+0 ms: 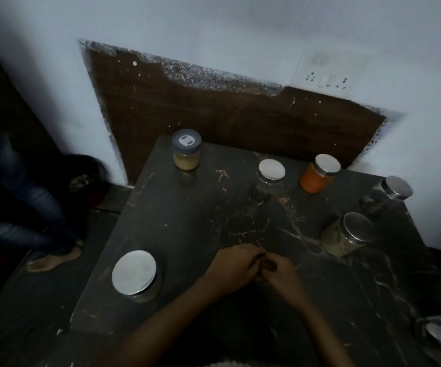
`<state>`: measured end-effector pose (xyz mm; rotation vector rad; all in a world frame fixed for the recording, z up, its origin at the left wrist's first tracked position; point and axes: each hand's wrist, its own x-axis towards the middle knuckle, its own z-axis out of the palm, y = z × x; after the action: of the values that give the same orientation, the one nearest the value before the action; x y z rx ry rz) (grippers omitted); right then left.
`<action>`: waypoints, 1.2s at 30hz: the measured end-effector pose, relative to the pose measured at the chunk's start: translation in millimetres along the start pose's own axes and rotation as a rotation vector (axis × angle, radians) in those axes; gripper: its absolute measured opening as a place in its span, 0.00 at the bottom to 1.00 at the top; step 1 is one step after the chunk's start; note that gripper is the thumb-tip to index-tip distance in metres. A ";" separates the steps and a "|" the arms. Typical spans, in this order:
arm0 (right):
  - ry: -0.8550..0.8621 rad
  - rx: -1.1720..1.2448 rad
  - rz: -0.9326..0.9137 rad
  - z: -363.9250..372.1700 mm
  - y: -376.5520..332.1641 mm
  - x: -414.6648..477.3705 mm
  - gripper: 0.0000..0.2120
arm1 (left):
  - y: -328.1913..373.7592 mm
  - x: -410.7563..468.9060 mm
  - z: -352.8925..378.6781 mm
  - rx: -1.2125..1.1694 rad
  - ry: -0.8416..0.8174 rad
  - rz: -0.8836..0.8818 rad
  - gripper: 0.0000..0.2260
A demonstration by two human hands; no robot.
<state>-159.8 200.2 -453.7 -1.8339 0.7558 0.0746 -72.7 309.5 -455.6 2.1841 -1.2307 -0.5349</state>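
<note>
Both forearms angle inward over the dark marble bench (187,221). The left hand (236,267) and right hand (281,272) meet there, their curled fingers pinching a small brown object (268,264) between them, near the bench's front middle.

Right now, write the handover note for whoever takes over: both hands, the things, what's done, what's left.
Hands: left hand and right hand meet over the marble table, fingers curled, pinching a small dark object; too blurred to identify.
Jars: large steel-lidded jar left of the hands, pale-filled jar to their right, grey-lidded jar and orange jar at the back.
Done: every jar in view is lidded.
Left: probably finish with the object, then pick a jar.
</note>
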 end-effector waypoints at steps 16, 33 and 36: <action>-0.415 -0.225 -0.148 77.2 -34.5 25.2 0.08 | -58.1 -94.8 -63.0 0.457 0.178 -0.517 0.22; -0.498 -0.099 -0.319 55.2 -62.2 7.3 0.37 | -71.5 -99.6 -86.7 -0.323 0.218 -0.441 0.26; -0.584 -0.154 -0.389 33.9 -66.7 -1.6 0.50 | -63.5 -77.0 -96.6 -0.528 0.217 -0.330 0.18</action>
<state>-115.7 243.6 -411.5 -1.9341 -0.0176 0.4042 -13.5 429.7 -418.7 1.9232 -0.5348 -0.6475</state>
